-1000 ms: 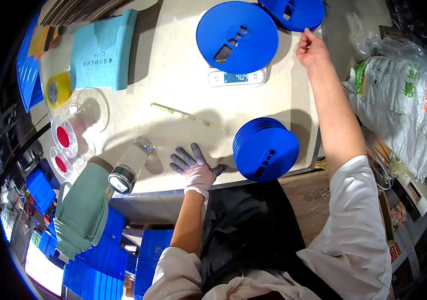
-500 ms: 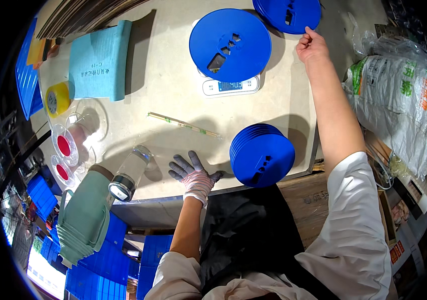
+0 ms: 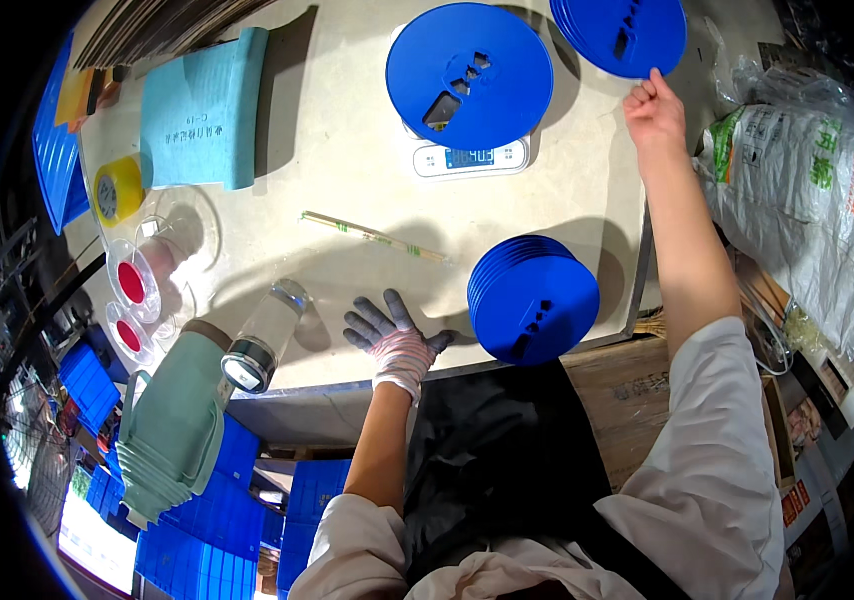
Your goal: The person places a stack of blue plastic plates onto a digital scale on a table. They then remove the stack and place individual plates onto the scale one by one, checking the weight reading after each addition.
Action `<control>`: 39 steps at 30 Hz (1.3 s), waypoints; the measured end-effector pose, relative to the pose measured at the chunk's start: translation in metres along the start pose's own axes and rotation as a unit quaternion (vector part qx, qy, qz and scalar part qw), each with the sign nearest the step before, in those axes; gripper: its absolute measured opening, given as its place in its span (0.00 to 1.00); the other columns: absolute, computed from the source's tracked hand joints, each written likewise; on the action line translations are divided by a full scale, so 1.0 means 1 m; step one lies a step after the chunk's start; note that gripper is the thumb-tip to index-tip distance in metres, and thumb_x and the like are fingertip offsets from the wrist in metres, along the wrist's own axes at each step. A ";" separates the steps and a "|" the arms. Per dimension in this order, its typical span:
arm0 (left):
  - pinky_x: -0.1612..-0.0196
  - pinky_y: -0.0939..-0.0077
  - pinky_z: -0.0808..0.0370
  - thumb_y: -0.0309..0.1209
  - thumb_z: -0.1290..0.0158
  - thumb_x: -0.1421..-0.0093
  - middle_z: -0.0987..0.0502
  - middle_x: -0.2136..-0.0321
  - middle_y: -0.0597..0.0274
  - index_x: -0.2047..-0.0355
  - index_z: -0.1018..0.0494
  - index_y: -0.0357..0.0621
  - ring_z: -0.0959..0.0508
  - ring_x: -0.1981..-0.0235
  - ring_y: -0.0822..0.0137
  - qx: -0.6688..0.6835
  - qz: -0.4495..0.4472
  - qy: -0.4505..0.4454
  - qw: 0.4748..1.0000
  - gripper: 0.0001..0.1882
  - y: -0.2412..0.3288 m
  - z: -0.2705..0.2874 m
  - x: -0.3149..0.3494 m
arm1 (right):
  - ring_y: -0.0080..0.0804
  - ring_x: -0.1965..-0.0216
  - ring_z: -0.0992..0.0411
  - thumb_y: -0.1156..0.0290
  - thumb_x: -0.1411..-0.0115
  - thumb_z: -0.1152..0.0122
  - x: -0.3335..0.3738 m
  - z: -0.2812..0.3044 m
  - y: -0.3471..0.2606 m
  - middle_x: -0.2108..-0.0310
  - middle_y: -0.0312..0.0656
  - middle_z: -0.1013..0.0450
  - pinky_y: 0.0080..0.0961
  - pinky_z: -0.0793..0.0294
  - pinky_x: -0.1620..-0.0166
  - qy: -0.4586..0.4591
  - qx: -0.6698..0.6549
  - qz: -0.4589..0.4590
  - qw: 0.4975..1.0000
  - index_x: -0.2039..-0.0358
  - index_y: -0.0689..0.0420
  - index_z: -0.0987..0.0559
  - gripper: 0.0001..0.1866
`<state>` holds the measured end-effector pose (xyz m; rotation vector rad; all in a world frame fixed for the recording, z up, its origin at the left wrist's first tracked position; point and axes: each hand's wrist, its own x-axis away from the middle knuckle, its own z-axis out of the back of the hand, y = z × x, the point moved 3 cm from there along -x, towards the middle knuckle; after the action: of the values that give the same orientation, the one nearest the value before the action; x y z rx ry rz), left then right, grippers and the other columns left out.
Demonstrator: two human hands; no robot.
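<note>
My left hand [image 3: 394, 340], in a grey-fingered striped glove, rests palm down with fingers spread on the table near its front edge. To its right lies a stack of blue plastic discs with cut-outs [image 3: 535, 305]. My right arm reaches far forward. Its bare hand [image 3: 655, 112] is closed, pinching the near rim of another group of blue discs [image 3: 637, 35] at the far right; the thumb and fingertips partly hide each other. One large blue disc [image 3: 507, 90] with cut-outs lies on a white digital scale [image 3: 472, 158] whose display is lit.
Paper-wrapped chopsticks [image 3: 372, 234] lie mid-table. Leftward are a glass bottle [image 3: 265, 335], a green flask-like container [image 3: 175, 420], clear reels with red centres [image 3: 134, 283], yellow tape [image 3: 119, 190] and a light-blue folder [image 3: 199, 120]. A white plastic sack [image 3: 797, 185] is beyond the right edge.
My right hand and the far blue discs have moved to the right, farther from the disc on the scale. The left hand keeps its place on the table. The view has shifted slightly.
</note>
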<state>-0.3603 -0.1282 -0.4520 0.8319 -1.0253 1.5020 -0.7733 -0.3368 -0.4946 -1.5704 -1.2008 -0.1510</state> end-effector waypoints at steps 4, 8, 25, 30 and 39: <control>0.38 0.38 0.68 0.68 0.44 0.59 0.70 0.37 0.27 0.34 0.66 0.44 0.69 0.36 0.28 0.012 -0.002 -0.002 1.000 0.66 -0.002 0.003 0.004 | 0.20 0.81 0.47 0.71 0.39 0.45 0.051 0.042 -0.012 0.81 0.27 0.43 0.19 0.47 0.74 -0.032 0.007 0.004 0.999 0.75 0.51 0.33 0.08; 0.38 0.37 0.68 0.68 0.43 0.59 0.70 0.37 0.27 0.33 0.67 0.45 0.69 0.36 0.28 0.023 -0.011 0.007 1.000 0.66 -0.002 0.004 0.005 | 0.18 0.82 0.47 0.69 0.37 0.47 0.144 0.092 -0.025 0.83 0.27 0.43 0.19 0.47 0.76 -0.025 0.058 -0.006 0.998 0.75 0.49 0.33 0.09; 0.48 0.84 0.38 0.41 0.59 0.32 0.32 0.52 0.61 0.41 0.38 0.43 0.32 0.54 0.74 0.808 -0.207 -0.072 0.546 0.23 0.032 -0.030 0.036 | 0.16 0.83 0.42 0.72 0.39 0.45 0.331 0.161 0.060 0.82 0.29 0.38 0.14 0.45 0.79 -0.036 0.283 -0.175 0.942 0.65 0.53 0.30 0.04; 0.41 0.76 0.41 0.52 0.61 0.34 0.36 0.44 0.58 0.37 0.46 0.43 0.36 0.45 0.69 0.777 -0.179 -0.068 0.599 0.33 0.051 -0.008 0.052 | 0.18 0.77 0.38 0.68 0.36 0.50 0.333 0.156 0.049 0.77 0.30 0.37 0.15 0.39 0.73 -0.032 0.356 -0.081 0.931 0.53 0.56 0.30 0.12; 0.34 0.66 0.54 0.60 0.65 0.37 0.48 0.36 0.52 0.35 0.53 0.42 0.48 0.36 0.60 0.766 -0.283 -0.042 0.575 0.41 0.060 0.002 0.057 | 0.37 0.33 0.56 0.34 0.39 0.66 0.279 0.137 0.073 0.33 0.42 0.54 0.39 0.55 0.34 -0.147 0.295 -0.058 0.942 0.33 0.49 0.52 0.42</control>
<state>-0.4292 -0.1111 -0.4096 2.1308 0.8720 1.4693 -0.6503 -0.0525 -0.4185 -1.0134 -1.4068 0.3550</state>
